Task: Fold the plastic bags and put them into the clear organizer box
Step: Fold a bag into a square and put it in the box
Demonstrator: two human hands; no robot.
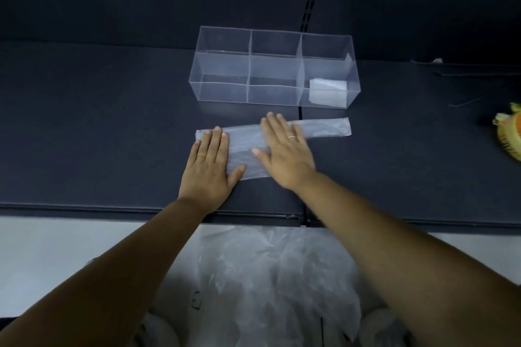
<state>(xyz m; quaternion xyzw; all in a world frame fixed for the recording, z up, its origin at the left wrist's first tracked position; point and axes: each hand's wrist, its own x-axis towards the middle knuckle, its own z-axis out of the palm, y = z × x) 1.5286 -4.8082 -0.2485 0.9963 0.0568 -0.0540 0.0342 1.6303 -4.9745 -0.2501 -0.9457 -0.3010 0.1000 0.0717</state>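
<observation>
Loose bags wait heaped below the shelf edge. We find the left grip and right grip flat, fingers straight, holding nothing, pressing a bag folded lengthwise, likely to crease it. Just behind, the box holds one folded bag in its right front compartment.

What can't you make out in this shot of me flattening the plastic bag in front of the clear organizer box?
Head view only:
- Plastic bag: its middle is covered by the left hand and right hand, so folds there are hidden.
- Yellow-orange object: cut off by the right edge; unidentifiable.
- Pile of loose bags below the shelf: blurred and translucent; no count possible.
- Folded bag in the organizer box: layers too faint to count.
</observation>
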